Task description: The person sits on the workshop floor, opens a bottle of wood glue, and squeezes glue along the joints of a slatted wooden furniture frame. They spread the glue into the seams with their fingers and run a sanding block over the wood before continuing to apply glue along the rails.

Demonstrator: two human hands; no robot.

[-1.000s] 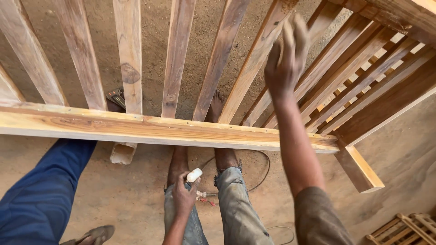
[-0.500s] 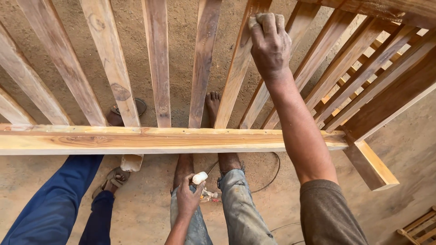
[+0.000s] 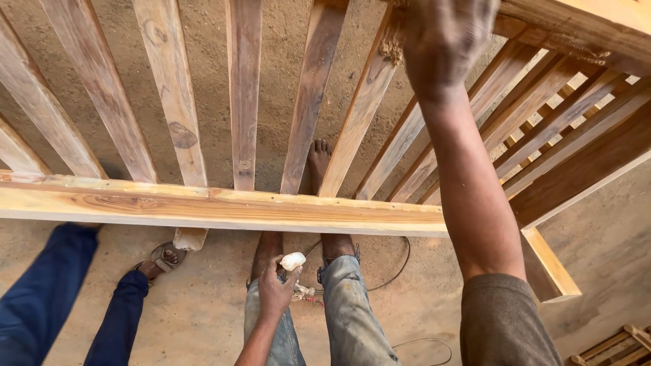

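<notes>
I stand inside a bare wooden frame, with its front rail [image 3: 224,207] running left to right and several slats [image 3: 243,95] fanning away from it. My right hand [image 3: 447,41] is stretched out to the top of a slat near the far rail [image 3: 583,27]. It is blurred, and a tuft of pale fibrous stuff [image 3: 392,49] shows beside it. My left hand [image 3: 274,291] hangs low by my jeans [image 3: 346,305], fingers closed on a small white lump [image 3: 293,261]. One of my bare feet [image 3: 319,159] shows between the slats.
Another person's legs in blue trousers [image 3: 41,291] and a sandalled foot [image 3: 163,256] stand at the lower left, outside the rail. A thin cable [image 3: 400,257] loops over the sandy floor. A small slatted wooden piece [image 3: 610,346] lies at the bottom right corner.
My right hand has moved further up and away along the slat and is now blurred. My view has shifted closer to the frame. The left hand still holds the white lump.
</notes>
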